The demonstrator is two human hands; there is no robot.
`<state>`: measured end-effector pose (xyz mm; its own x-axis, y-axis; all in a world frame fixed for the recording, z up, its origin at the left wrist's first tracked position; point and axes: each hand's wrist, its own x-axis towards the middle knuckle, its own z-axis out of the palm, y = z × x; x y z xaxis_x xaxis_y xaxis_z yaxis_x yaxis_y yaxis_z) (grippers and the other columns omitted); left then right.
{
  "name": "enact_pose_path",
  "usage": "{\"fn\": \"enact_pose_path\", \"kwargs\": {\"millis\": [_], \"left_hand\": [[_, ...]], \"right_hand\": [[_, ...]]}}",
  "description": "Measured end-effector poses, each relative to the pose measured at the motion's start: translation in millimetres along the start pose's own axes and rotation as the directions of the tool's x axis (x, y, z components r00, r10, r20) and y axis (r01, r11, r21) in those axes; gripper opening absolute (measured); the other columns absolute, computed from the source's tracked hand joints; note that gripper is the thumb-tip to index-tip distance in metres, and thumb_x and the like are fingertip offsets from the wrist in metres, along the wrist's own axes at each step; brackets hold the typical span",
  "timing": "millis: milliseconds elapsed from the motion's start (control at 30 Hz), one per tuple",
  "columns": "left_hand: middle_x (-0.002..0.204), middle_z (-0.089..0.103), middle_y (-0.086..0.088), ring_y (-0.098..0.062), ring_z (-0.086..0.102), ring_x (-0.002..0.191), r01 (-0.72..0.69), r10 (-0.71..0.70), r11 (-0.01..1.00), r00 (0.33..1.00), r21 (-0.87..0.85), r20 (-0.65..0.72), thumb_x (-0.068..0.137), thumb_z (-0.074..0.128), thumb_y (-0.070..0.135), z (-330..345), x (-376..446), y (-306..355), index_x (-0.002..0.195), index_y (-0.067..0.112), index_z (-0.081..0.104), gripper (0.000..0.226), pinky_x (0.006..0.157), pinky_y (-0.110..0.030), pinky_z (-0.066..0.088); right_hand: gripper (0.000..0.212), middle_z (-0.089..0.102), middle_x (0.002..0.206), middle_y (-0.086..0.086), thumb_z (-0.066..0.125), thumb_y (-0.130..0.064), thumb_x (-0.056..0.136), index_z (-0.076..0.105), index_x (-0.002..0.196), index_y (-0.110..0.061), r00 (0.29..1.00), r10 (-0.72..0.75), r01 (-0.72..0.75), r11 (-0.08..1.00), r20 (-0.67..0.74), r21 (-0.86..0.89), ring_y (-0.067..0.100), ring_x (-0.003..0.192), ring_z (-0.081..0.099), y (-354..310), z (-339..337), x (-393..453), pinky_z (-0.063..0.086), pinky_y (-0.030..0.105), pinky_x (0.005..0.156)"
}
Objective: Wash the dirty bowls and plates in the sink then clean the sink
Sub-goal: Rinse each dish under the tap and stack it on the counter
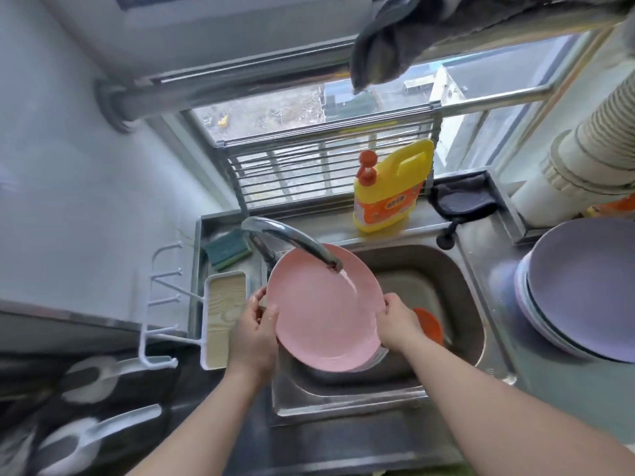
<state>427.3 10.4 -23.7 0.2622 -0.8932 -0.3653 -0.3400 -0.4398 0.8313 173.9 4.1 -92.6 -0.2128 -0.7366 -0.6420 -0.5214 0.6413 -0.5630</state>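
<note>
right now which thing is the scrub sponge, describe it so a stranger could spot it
Start at the steel sink and follow the tap back to its base. The sponge lies just left of it on the ledge, the only green and yellow block there.

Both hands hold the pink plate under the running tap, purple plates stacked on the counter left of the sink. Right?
Not quite: the head view shows the purple plates right of the sink, not left. Both hands, left and right, do hold the pink plate under the running tap.
</note>
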Motion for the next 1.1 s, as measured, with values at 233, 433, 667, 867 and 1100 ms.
{"fn": "enact_pose_path", "kwargs": {"millis": [233, 433, 667, 867, 1100], "left_hand": [[0.116, 0.072, 0.009, -0.014, 0.069, 0.108, 0.088, -0.088, 0.996, 0.995, 0.016, 0.036, 0.106, 0.056, 0.025, 10.5, 16.2, -30.5, 0.144, 0.041, 0.051, 0.041, 0.096, -0.041, 0.056], [0.121, 0.073, -0.004, -0.022, 0.07, 0.108, 0.306, -0.285, 0.949, 0.935, -0.077, 0.211, 0.105, 0.052, 0.012, 67.5, 11.2, -33.3, 0.128, 0.03, 0.058, 0.03, 0.097, -0.047, 0.059], [0.107, 0.079, -0.001, -0.028, 0.072, 0.102, 0.575, -0.487, 0.812, 0.761, -0.099, 0.428, 0.103, 0.058, 0.046, 116.7, -0.6, -17.3, 0.117, 0.025, 0.072, 0.029, 0.093, -0.046, 0.062], [0.073, 0.062, -0.011, -0.017, 0.055, 0.051, 0.7, -0.637, 0.713, 0.624, 0.04, 0.453, 0.102, 0.042, 0.012, 128.4, 0.6, -7.0, 0.108, 0.003, 0.066, 0.026, 0.044, -0.022, 0.045], [0.06, 0.066, -0.002, -0.006, 0.06, 0.039, 0.701, -0.752, 0.566, 0.221, 0.435, 0.621, 0.105, 0.05, 0.009, 151.6, -16.2, -9.6, 0.082, 0.006, 0.066, 0.029, 0.037, -0.02, 0.051]], "right_hand": [[0.011, 0.065, 0.095, 0.006, 0.036, -0.035, 0.106, 0.045, 0.103, -0.03, 0.993, -0.029, 0.028, 1.0, -0.115, -0.006, 0.027, 0.081, 0.06, -10.6, -20.5, -6.5, 0.05, 0.043, 0.074], [0.01, 0.064, 0.088, 0.002, 0.042, -0.038, 0.103, 0.048, 0.103, -0.03, 0.969, -0.104, 0.099, 0.995, -0.224, -0.032, 0.03, 0.085, 0.06, -4.6, -83.3, -26.3, 0.047, 0.043, 0.075], [0.014, 0.062, 0.098, 0.004, 0.048, -0.025, 0.096, 0.054, 0.109, -0.025, 0.952, 0.074, -0.03, 0.988, -0.296, 0.153, 0.03, 0.087, 0.059, 6.0, -123.2, -34.0, 0.051, 0.042, 0.076], [0.013, 0.031, 0.051, 0.004, 0.039, -0.022, 0.098, 0.047, 0.09, -0.016, 0.968, 0.251, -0.224, 0.872, -0.004, 0.435, 0.012, 0.04, 0.022, 19.6, -152.5, -39.1, 0.01, 0.023, 0.052], [0.027, 0.048, 0.069, 0.01, 0.054, -0.038, 0.091, 0.056, 0.083, -0.012, 0.961, 0.256, -0.23, 0.95, -0.105, 0.212, 0.018, 0.036, 0.041, -32.1, -170.7, -32.2, 0.03, 0.014, 0.039]]}}
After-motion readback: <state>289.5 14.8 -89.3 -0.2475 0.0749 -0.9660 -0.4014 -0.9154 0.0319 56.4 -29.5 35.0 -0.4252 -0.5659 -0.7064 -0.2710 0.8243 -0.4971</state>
